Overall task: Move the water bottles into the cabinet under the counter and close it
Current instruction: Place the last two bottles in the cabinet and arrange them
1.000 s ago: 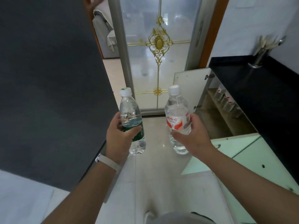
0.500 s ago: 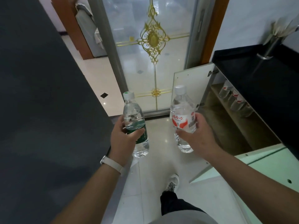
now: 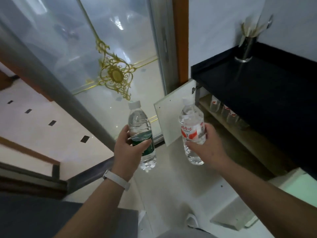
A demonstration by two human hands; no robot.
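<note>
My left hand [image 3: 127, 148] grips a clear water bottle with a green label [image 3: 140, 133], held upright above the floor. My right hand [image 3: 208, 148] grips a second clear bottle with a red and white label [image 3: 193, 127], also upright. The cabinet under the black counter [image 3: 267, 93] stands open to the right of the bottles. Its far white door [image 3: 171, 115] swings out behind the red-label bottle, and its near pale green door [image 3: 291, 191] hangs open at the lower right. Several bottles [image 3: 226, 112] stand on the cabinet's inner shelf.
A frosted glass sliding door with a gold ornament [image 3: 115, 74] fills the wall ahead. A metal utensil holder [image 3: 247, 48] stands at the back of the counter. A dark grey surface [image 3: 51, 219] lies at the lower left. My shoe [image 3: 192, 220] shows on the pale floor.
The view has swung and tilted left, and I have stepped closer to the open cabinet. Both hands still hold their bottles upright, now nearer the far door.
</note>
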